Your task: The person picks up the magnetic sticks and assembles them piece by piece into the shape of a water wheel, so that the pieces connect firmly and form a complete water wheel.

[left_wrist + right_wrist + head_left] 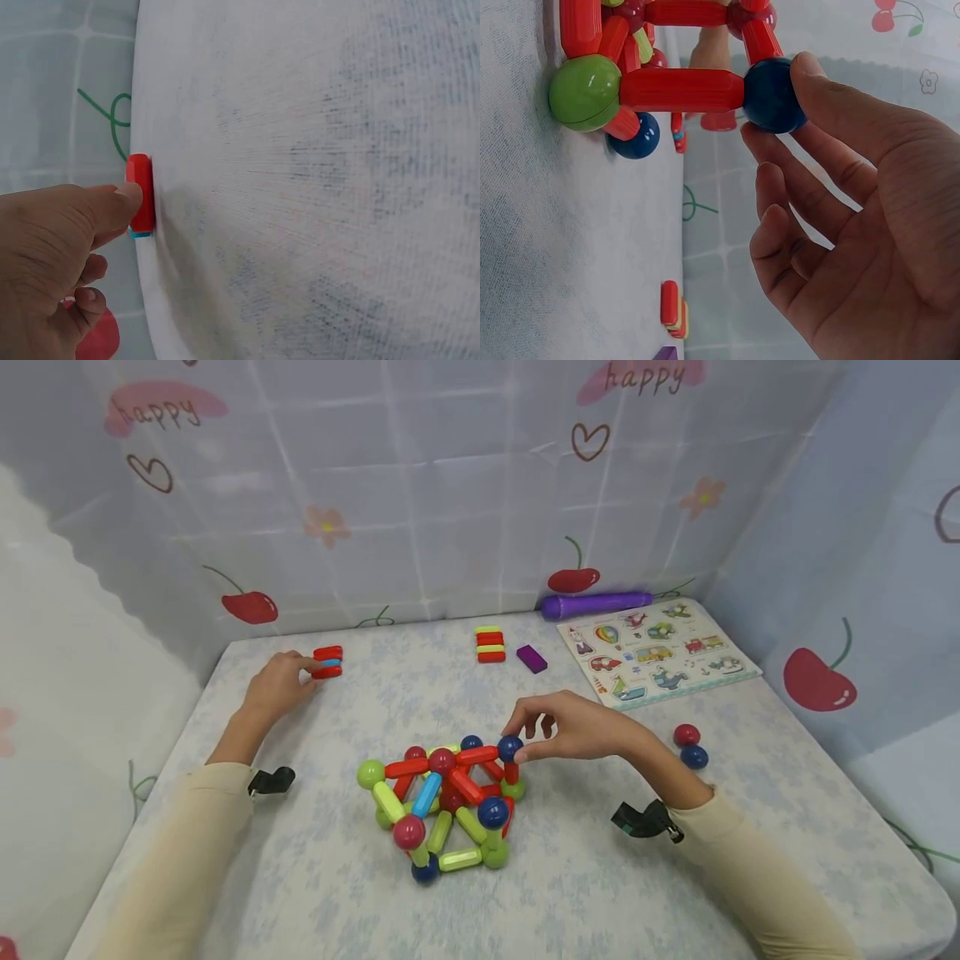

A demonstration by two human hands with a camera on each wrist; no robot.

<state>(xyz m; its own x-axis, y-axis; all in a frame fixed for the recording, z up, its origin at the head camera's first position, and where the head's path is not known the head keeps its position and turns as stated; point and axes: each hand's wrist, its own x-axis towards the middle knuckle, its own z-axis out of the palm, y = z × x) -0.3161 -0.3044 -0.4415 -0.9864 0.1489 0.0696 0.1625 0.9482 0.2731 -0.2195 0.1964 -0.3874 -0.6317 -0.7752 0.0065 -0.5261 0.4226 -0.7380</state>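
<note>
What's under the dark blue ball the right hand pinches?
Beneath the dark blue ball, a red rod runs down to a green ball. The rod's contact ends and the patch of tablecloth under the green ball are hidden.

The beige-sleeved left arm (187, 835) enters from about seven o'clock and slants up toward one, its wrist bare. At its end, the bare left hand (279, 687) points toward two o'clock, thumb and forefinger pinching, the other visible fingers curled. The beige-sleeved right arm (757, 860) comes in from five o'clock; its bare right hand (576, 727) reaches toward nine, thumb opposing bent fingers in a light pinch.
</note>
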